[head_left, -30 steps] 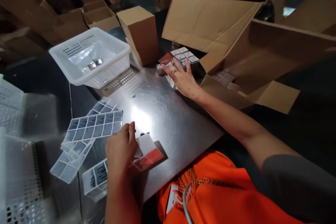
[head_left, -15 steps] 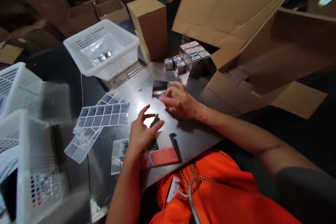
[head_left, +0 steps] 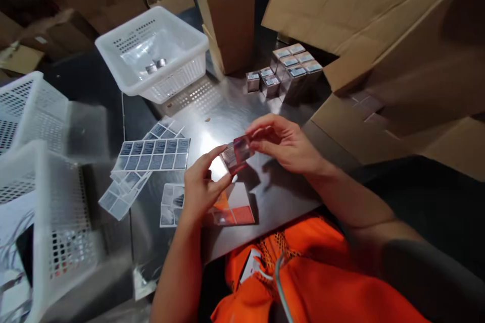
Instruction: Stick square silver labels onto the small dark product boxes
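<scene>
Two hands, one small box between them

Both hands meet above the middle of the metal desk (head_left: pixel 242 111). The left hand (head_left: pixel 199 186) pinches the small box (head_left: pixel 235 153) from the lower left, thumb and forefinger closed on its end. The right hand (head_left: pixel 286 141) closes its grip on the other end of the same box, fingertips curled over the top. The box is tilted and held clear of the desk; its face looks reddish and glossy, but it is blurred.

Just under the left hand lies a flat red and white sheet (head_left: pixel 233 207) on the desk. To the left of it lie label sheets (head_left: pixel 153 154), one on top with rows of dark squares, others spread under it at an angle.

At the far side of the desk stands a group of small silver boxes (head_left: pixel 284 70), close together. Near them, a tall closed carton (head_left: pixel 227 15) stands upright. A white perforated basket (head_left: pixel 151 55) sits at the far left of the desk with a few small metal pieces inside. A large open cardboard box (head_left: pixel 379 45) fills the right side. More white baskets (head_left: pixel 41 186) stand at the left edge, blurred.
</scene>
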`<state>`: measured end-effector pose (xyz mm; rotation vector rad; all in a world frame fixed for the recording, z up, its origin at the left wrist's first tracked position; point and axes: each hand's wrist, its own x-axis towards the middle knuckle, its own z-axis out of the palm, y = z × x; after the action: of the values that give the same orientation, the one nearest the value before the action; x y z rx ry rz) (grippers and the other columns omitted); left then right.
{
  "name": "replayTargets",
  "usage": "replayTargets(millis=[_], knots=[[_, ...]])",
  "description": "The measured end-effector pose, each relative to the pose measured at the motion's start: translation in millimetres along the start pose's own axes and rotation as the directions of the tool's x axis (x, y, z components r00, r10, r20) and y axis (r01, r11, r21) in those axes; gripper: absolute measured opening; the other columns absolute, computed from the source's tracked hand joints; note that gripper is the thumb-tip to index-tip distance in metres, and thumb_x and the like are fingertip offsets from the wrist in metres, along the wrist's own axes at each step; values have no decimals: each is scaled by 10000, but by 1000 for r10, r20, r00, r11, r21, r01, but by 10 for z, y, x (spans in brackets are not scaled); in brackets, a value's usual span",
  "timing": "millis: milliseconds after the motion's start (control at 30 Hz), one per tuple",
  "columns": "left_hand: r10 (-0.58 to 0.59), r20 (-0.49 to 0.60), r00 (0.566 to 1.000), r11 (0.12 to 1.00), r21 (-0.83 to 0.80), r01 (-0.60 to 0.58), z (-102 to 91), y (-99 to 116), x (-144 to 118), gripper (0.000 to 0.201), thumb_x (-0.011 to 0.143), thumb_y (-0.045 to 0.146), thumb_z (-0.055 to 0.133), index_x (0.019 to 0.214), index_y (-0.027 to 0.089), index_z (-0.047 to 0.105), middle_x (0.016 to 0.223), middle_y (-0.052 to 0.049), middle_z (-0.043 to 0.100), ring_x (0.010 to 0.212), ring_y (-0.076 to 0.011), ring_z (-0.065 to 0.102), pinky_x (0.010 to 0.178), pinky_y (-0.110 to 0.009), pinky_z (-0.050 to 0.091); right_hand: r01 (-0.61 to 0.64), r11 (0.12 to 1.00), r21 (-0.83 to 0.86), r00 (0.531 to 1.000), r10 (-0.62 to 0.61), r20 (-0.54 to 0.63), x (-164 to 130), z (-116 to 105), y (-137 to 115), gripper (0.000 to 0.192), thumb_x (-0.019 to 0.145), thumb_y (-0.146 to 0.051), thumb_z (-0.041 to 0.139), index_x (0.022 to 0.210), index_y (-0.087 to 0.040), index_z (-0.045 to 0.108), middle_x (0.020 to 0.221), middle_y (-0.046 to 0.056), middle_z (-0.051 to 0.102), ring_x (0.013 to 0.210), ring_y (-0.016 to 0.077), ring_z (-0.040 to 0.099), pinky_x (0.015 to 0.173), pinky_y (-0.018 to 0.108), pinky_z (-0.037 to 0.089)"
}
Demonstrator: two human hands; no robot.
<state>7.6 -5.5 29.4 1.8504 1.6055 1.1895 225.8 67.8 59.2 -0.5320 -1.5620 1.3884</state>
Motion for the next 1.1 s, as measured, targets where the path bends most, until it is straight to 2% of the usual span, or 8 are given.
replayTargets(millis=[67,133,300,900,1033,1100], knots=[[17,7,1000,1000,9,-17,13,16,-13,522,743,192,805,1249,286,719,983,30,768,435,-6,345,419,-168,303,-172,981,92,985,170,33,-45,62,23,339,864,-243,790,1131,-225,582,843,-40,693,823,126,691,816,280,575],[24,10,1000,1000,12,-25,18,31,-18,527,738,178,802,1247,283,717,977,35,768,428,-5,356,420,-169,311,-272,953,132,962,272,19,-71,101,35,492,806,-233,827,1179,-237,507,776,-67,681,822,135,697,783,273,572],[19,2,1000,1000,25,-19,17,50,-20,510,733,180,795,1229,267,718,972,29,771,428,-11,381,434,-172,334,-363,920,147,927,373,-47,-91,125,21,608,745,-215,853,1167,-259,417,770,-77,688,845,154,707,792,292,585],[58,7,998,992,116,-58,17,61,-43,499,764,259,829,1248,276,708,1001,17,757,459,-27,422,461,-186,360,-379,919,106,919,388,-75,-98,149,14,582,748,-226,837,1124,-262,394,750,-86,675,856,155,723,806,291,609],[68,-2,998,989,134,-67,21,32,-62,492,783,327,828,1258,277,709,1026,-4,757,470,-33,440,455,-187,367,-353,935,38,926,355,-131,-106,184,43,594,747,-261,851,1133,-261,399,719,-75,662,919,190,731,769,294,603],[64,2,998,987,149,-64,26,27,-69,488,786,347,826,1256,279,712,1040,-15,755,478,-38,446,456,-191,369,-336,940,-59,930,322,-176,-109,185,63,610,752,-304,867,1156,-262,412,672,-80,624,929,217,735,747,309,599]])
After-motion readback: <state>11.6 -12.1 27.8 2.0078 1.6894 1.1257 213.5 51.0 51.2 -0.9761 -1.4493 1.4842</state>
